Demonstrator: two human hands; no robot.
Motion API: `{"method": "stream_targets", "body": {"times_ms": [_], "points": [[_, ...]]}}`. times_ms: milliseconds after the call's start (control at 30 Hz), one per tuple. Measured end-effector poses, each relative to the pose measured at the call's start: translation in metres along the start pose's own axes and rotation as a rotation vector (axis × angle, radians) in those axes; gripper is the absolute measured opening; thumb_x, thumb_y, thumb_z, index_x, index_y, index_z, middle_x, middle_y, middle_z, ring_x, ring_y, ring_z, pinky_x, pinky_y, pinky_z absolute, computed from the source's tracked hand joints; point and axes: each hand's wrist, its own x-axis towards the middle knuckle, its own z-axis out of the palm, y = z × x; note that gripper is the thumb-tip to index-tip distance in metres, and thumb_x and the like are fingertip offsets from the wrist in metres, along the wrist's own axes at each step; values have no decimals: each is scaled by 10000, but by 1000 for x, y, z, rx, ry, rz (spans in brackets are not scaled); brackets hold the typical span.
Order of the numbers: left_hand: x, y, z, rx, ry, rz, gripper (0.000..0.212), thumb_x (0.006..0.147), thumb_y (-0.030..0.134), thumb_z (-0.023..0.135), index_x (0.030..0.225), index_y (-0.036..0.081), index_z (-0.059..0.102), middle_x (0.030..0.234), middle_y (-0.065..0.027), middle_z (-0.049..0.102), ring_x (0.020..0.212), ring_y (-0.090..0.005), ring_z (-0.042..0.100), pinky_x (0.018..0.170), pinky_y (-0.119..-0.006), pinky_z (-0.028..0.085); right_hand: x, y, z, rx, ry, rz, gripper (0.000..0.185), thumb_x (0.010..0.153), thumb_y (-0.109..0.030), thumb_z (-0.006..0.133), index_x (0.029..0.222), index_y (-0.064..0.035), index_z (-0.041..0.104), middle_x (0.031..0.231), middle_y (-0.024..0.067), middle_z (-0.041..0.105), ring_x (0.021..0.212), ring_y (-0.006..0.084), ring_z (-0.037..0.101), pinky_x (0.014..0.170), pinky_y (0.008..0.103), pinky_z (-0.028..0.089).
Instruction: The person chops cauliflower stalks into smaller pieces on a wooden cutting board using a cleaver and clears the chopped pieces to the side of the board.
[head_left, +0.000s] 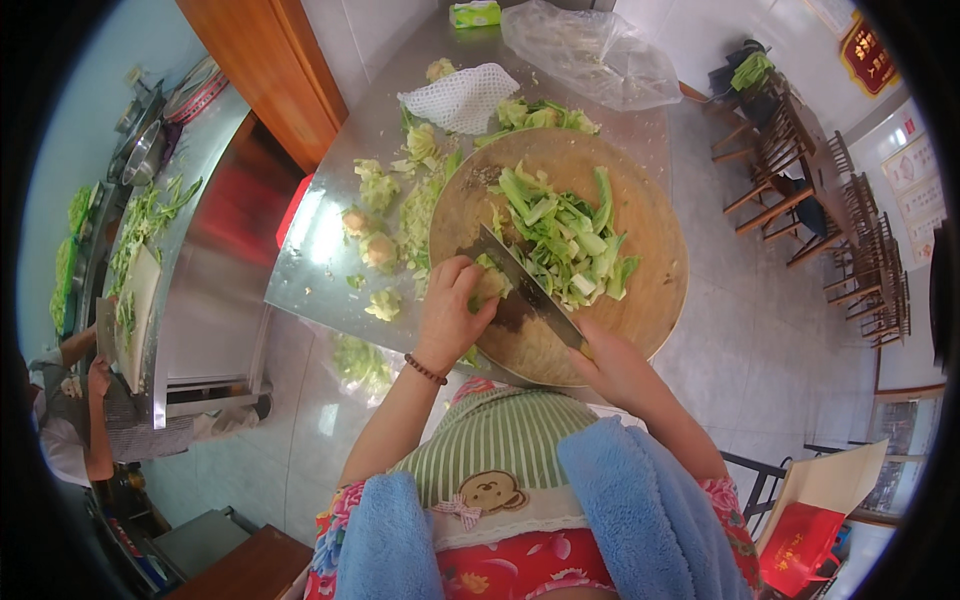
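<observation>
My left hand (452, 309) grips a pale green vegetable stump (493, 288), perhaps cauliflower or lettuce core, near the left front of a round wooden chopping board (649, 247). In my right hand (611, 361) is the handle of a broad cleaver (531, 291). Its blade points up and to the left, beside the stump. Whether the edge touches the stump, I cannot tell. Cut green leaves and stalks (574, 232) lie heaped on the board beyond the blade. Several trimmed stumps (379, 251) and leaf scraps lie on the steel table (330, 281) left of the board.
Behind the board are a white foam net (469, 97) and a clear plastic bag (592, 56). At the far left, a co-worker's hand (99, 375) is by a cleaver at another steel counter (169, 247). Wooden chairs (780, 202) stand at the right.
</observation>
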Motion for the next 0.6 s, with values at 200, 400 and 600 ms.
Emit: {"method": "stream_targets", "body": {"times_ms": [200, 400, 600], "points": [[0, 0, 2, -29, -30, -21, 415, 723, 94, 793, 1100, 30, 633, 1200, -147, 592, 1149, -373, 553, 981, -439, 475, 53, 8, 31, -169, 42, -70, 286, 970, -224, 588, 1161, -23, 517, 989, 261, 634, 925, 459, 626, 787, 507, 494], [18, -2, -16, 85, -83, 228, 440, 726, 86, 761, 1145, 39, 634, 1247, -146, 580, 1180, -383, 544, 991, -464, 470, 49, 38, 33, 179, 213, -83, 353, 950, -218, 618, 1230, -14, 551, 1090, 269, 649, 1002, 426, 636, 838, 456, 504], [0, 28, -14, 144, -6, 6, 481, 740, 150, 812, 1170, 37, 626, 1221, -146, 580, 1099, -364, 593, 901, -434, 515, -3, 37, 13, 273, 235, -19, 354, 939, -200, 638, 1226, -8, 563, 1096, 255, 644, 1030, 419, 617, 880, 453, 484]]}}
